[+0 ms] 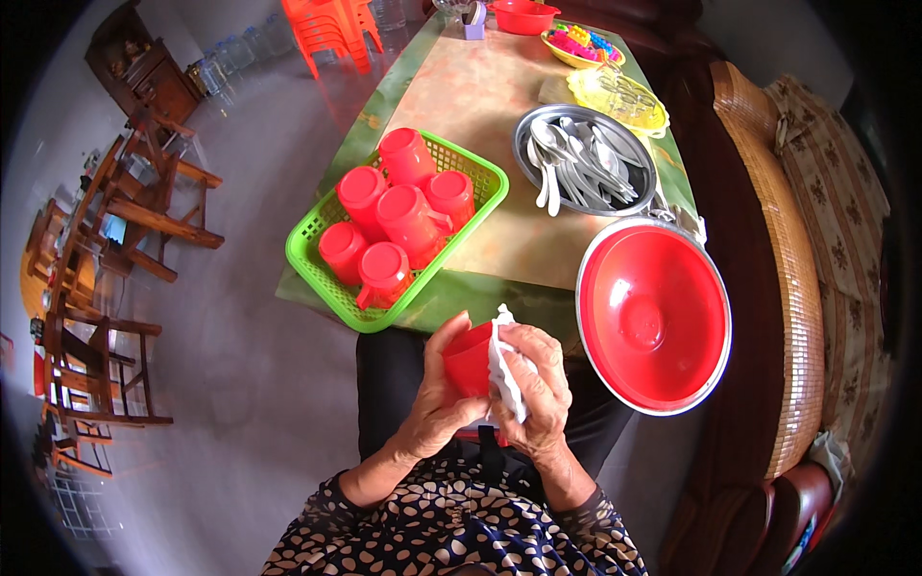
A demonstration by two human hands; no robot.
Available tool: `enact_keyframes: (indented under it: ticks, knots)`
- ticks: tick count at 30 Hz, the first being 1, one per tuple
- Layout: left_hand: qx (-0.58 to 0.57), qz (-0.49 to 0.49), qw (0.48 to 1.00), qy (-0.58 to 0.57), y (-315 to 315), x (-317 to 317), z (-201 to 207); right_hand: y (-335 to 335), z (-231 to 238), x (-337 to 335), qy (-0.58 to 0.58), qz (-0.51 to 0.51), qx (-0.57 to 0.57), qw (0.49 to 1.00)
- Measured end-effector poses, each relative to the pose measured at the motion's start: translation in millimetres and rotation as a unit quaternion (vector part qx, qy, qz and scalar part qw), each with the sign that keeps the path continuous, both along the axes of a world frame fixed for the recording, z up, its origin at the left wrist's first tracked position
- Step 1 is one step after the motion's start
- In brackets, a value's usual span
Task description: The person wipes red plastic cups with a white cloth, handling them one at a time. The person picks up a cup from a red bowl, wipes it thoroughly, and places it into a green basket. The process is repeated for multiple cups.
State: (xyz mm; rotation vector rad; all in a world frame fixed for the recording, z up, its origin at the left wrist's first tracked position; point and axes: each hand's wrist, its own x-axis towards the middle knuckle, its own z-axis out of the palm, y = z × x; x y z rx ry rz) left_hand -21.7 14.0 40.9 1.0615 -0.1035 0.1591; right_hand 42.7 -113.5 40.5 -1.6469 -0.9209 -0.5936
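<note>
Over my lap, my left hand (437, 398) is wrapped round a red plastic cup (468, 360), which lies tilted with its mouth toward the right. My right hand (538, 389) grips a white cloth (503, 370) and presses it against the cup's rim. Part of the cloth is hidden behind my right fingers. Just beyond my hands, a green plastic basket (331, 305) sits at the table's near left corner. Several red mugs (405, 216) stand upside down in it, some with handles showing.
A red basin (663, 355) with a silvery rim sits at the near right. Behind it, a metal bowl (523, 178) holds several spoons (586, 158). Farther back are a yellow basket (653, 120) with glassware and a red bowl (523, 17). Wooden chairs (158, 216) stand at left.
</note>
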Motion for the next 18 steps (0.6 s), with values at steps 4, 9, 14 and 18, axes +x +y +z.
enact_keyframes:
  ticks: [4,9,14,18]
  knots:
    - [-0.086,0.004,0.996,0.011,3.9,3.0,-14.2,0.8,6.9,-2.8,-0.009,0.012,-0.007,1.0]
    - [0.045,0.064,0.997,-0.014,5.5,3.8,-24.8,1.6,15.5,-4.1,0.217,0.04,0.051,0.974]
    - [0.11,0.045,0.993,-0.027,5.2,5.6,-8.4,-3.8,15.6,-2.2,0.436,0.126,0.167,0.875]
    - [0.12,-0.006,0.993,-0.009,10.5,5.9,-9.5,-6.8,10.4,-1.6,0.201,0.081,0.077,0.973]
